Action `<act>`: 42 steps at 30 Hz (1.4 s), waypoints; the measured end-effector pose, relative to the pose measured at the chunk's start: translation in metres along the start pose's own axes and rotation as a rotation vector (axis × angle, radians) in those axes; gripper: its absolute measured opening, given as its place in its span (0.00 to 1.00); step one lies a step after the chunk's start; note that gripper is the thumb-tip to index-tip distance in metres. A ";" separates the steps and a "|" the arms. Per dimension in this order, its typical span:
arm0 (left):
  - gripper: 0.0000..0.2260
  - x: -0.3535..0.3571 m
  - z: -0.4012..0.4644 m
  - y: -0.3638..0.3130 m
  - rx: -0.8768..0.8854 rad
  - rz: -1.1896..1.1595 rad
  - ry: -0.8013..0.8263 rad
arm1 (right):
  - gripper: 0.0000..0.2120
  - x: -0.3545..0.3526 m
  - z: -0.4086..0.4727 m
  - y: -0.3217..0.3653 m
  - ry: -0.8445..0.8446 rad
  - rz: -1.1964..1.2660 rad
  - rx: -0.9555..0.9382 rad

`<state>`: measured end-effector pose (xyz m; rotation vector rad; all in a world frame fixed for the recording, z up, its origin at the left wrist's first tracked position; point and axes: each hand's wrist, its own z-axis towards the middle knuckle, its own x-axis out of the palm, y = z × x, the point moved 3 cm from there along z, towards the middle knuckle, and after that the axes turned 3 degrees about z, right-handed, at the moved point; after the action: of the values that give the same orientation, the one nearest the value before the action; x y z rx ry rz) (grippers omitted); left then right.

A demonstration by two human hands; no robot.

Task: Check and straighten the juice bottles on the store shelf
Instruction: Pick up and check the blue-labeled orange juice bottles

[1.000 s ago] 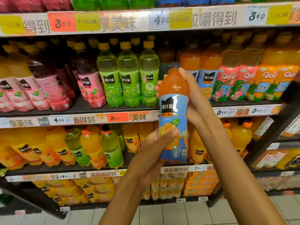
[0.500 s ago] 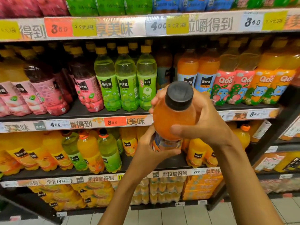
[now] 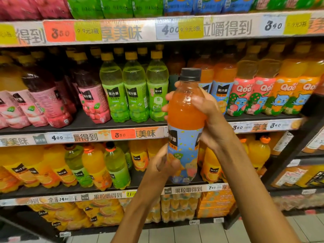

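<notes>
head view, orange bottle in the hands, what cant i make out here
Head view, the only view:
- Orange bottle: label print blurred by motion and partly covered by the left hand and right hand.
- Gap on the shelf behind the bottle: hidden by bottle and right hand.
- Price tags: small print too blurred to read.
- Top-row packs: cut off by the upper edge.

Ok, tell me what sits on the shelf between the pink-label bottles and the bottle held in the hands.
Head view: three green juice bottles stand side by side between the pink-label bottles and the held orange bottle.
</notes>
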<state>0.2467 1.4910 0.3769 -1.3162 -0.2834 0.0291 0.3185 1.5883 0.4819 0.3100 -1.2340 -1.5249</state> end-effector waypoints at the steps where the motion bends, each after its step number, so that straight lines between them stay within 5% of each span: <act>1: 0.33 0.002 0.002 0.000 -0.005 -0.011 -0.037 | 0.21 -0.002 0.001 -0.001 -0.081 -0.063 -0.019; 3: 0.40 0.003 0.006 -0.003 -0.009 0.011 -0.119 | 0.14 -0.002 -0.001 -0.005 -0.206 -0.107 -0.067; 7: 0.34 -0.006 0.012 -0.010 0.019 0.026 -0.234 | 0.14 -0.001 -0.004 -0.007 -0.253 -0.097 -0.118; 13: 0.32 0.003 0.010 -0.009 -0.190 -0.210 0.038 | 0.32 0.000 0.002 -0.005 0.011 0.119 0.025; 17: 0.25 -0.007 0.019 -0.014 -0.094 0.060 -0.248 | 0.20 -0.002 0.004 -0.005 -0.171 -0.027 -0.008; 21: 0.14 0.006 0.018 -0.017 0.002 0.247 -0.229 | 0.10 -0.005 0.005 -0.005 -0.300 -0.084 -0.011; 29: 0.31 0.010 0.015 -0.012 -0.239 -0.098 -0.023 | 0.16 -0.008 0.011 -0.005 -0.199 0.072 0.113; 34: 0.24 0.004 0.020 -0.018 -0.116 0.069 -0.195 | 0.11 -0.008 0.012 -0.001 -0.293 -0.188 -0.020; 38: 0.23 0.011 0.020 -0.019 -0.076 0.140 -0.163 | 0.15 -0.011 0.014 0.000 -0.315 -0.265 0.037; 42: 0.28 0.009 0.019 -0.015 -0.209 -0.182 -0.019 | 0.19 -0.018 0.011 -0.005 -0.296 -0.123 0.108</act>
<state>0.2494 1.5065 0.3974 -1.4930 -0.4304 -0.1456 0.3145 1.6084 0.4752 0.2394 -1.5575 -1.6543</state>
